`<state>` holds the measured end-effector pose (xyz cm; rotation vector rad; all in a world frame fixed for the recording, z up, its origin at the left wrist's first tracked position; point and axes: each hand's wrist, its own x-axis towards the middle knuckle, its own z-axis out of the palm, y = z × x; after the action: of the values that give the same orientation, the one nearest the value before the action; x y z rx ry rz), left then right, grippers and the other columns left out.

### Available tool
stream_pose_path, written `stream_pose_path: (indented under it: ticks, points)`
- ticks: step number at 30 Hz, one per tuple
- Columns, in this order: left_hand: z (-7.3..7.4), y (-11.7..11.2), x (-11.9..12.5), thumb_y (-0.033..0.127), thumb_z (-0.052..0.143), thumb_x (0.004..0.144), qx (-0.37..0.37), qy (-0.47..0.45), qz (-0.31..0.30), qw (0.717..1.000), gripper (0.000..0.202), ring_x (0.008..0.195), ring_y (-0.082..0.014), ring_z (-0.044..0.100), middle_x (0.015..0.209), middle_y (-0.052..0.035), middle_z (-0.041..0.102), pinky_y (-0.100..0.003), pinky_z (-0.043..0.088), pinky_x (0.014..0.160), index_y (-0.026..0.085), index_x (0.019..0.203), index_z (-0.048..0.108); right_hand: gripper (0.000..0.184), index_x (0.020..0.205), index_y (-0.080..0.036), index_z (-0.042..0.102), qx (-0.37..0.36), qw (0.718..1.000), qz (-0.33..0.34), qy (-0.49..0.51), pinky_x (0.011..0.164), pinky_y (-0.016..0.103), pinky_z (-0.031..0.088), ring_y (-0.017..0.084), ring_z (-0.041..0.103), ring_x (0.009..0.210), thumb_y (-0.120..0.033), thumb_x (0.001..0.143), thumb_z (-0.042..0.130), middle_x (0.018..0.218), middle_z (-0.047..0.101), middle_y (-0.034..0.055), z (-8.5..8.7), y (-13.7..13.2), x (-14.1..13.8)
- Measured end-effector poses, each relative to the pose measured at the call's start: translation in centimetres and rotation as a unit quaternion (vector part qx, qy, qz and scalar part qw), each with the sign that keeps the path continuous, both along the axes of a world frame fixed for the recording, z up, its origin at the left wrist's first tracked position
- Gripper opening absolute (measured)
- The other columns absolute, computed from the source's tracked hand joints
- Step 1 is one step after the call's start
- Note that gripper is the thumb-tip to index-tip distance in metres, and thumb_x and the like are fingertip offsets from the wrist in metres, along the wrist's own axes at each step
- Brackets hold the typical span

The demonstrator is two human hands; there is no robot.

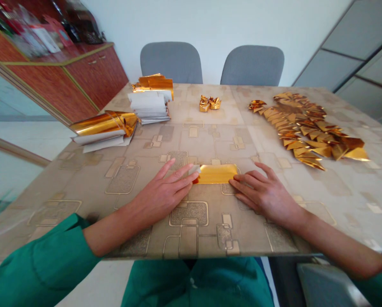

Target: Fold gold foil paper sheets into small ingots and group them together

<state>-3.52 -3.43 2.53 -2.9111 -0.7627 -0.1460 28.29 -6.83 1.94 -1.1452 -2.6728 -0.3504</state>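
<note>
- While both grips lie flat on the table (120, 183), a folded gold sheet (217, 174) rests on it between them.
- Left grip (165, 192): released, fingers straight, tips pressing the sheet's left end, where a white corner shows.
- Right grip (264, 194): released, palm down, fingertips touching the sheet's right edge.
- Beyond the right grip, well apart: a spread of gold triangles (306, 128).
- Straight beyond the sheet, well apart from both grips: a few small gold folded pieces (209, 103).
- Beyond the left grip: a near stack (104, 128) and a far stack (151, 100) of gold-and-white sheets.
</note>
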Motion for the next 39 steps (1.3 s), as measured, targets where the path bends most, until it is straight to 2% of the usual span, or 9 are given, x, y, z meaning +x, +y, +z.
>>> stream_pose_path:
  ticks: [5,8,11,14,18,24,30,35,39]
  points:
    - [-0.7,0.6,0.3,0.014,0.047,0.097,0.035,-0.033,-0.036,0.998,0.023,0.144,-0.0303,0.031,0.145,-0.0059,0.052,-0.060,0.011,0.118,0.015,0.112,0.065,0.018,0.104,-0.020,0.069,0.038,0.999,0.023,0.023,0.107,0.045,0.032,0.019,0.060,0.089,-0.021,0.098,0.052,0.101,0.075,0.0028,0.1,0.2,1.3]
    - [-0.6,1.4,1.2,0.019,0.056,0.093,0.033,-0.035,-0.037,0.998,0.015,0.125,-0.0283,0.053,0.123,-0.0095,0.067,-0.055,0.028,0.114,0.014,0.101,0.067,0.019,0.089,-0.020,0.069,0.032,0.999,0.025,0.021,0.102,0.042,0.037,0.019,0.059,0.086,-0.024,0.097,0.053,0.089,0.073,0.0035,0.7,0.9,0.9]
    - [-0.1,2.3,2.5,0.021,0.061,0.090,0.001,-0.003,-0.018,1.000,0.010,0.098,-0.0231,0.064,0.100,-0.0084,0.070,-0.045,0.045,0.099,0.014,0.095,0.066,0.026,0.077,-0.018,0.067,0.015,1.000,0.005,0.011,0.088,0.038,0.042,0.022,0.058,0.089,-0.032,0.095,0.056,0.090,0.071,0.0074,1.3,2.0,-0.2]
    - [0.2,3.0,3.5,0.019,0.058,0.091,-0.005,0.010,-0.007,1.000,0.009,0.088,-0.0214,0.063,0.091,-0.0068,0.067,-0.037,0.051,0.084,0.015,0.093,0.066,0.021,0.088,-0.018,0.067,-0.022,0.999,0.015,0.024,0.085,0.037,0.042,0.023,0.057,0.096,-0.034,0.095,0.056,0.104,0.069,0.0096,1.4,3.1,-1.6]
    - [-0.2,3.2,3.9,0.015,0.052,0.093,0.031,-0.001,-0.009,0.999,0.013,0.083,-0.0213,0.060,0.088,-0.0067,0.065,-0.034,0.049,0.075,0.015,0.091,0.065,0.026,0.096,-0.016,0.066,-0.078,0.995,0.017,0.057,0.082,0.035,0.041,0.023,0.057,0.096,-0.041,0.094,0.057,0.101,0.068,0.0101,0.8,4.1,-2.8]
    - [-0.4,2.9,3.5,0.008,0.046,0.093,0.091,-0.009,-0.011,0.996,0.019,0.077,-0.0193,0.059,0.082,-0.0065,0.064,-0.031,0.047,0.067,0.015,0.084,0.062,0.025,0.097,-0.017,0.067,-0.060,0.997,0.038,0.039,0.078,0.033,0.041,0.020,0.059,0.089,-0.034,0.099,0.050,0.092,0.070,0.0081,0.2,4.0,-2.7]
    - [-0.5,3.1,3.1,0.010,0.047,0.092,0.084,-0.025,0.008,0.996,0.019,0.077,-0.0193,0.059,0.082,-0.0058,0.065,-0.031,0.049,0.069,0.015,0.081,0.063,0.022,0.094,-0.017,0.067,-0.063,0.997,0.046,0.025,0.078,0.032,0.040,0.018,0.059,0.087,-0.014,0.096,0.045,0.095,0.071,0.0072,0.9,3.8,-2.2]
    - [-0.5,3.2,3.0,0.030,0.054,0.094,0.018,-0.071,-0.023,0.997,0.019,0.094,-0.0221,0.060,0.099,-0.0078,0.068,-0.035,0.050,0.082,0.016,0.100,0.066,0.024,0.086,-0.017,0.065,-0.078,0.996,0.027,0.043,0.074,0.031,0.041,0.018,0.058,0.080,-0.013,0.094,0.043,0.084,0.069,0.0069,1.0,4.2,-1.8]
    - [-0.6,3.2,3.3,0.027,0.055,0.094,0.007,-0.095,-0.034,0.995,0.022,0.101,-0.0228,0.060,0.107,-0.0088,0.068,-0.037,0.050,0.090,0.015,0.110,0.064,0.024,0.086,-0.018,0.064,-0.062,0.995,0.008,0.074,0.074,0.033,0.041,0.018,0.056,0.075,-0.014,0.094,0.042,0.079,0.068,0.0057,0.7,4.4,-1.5]
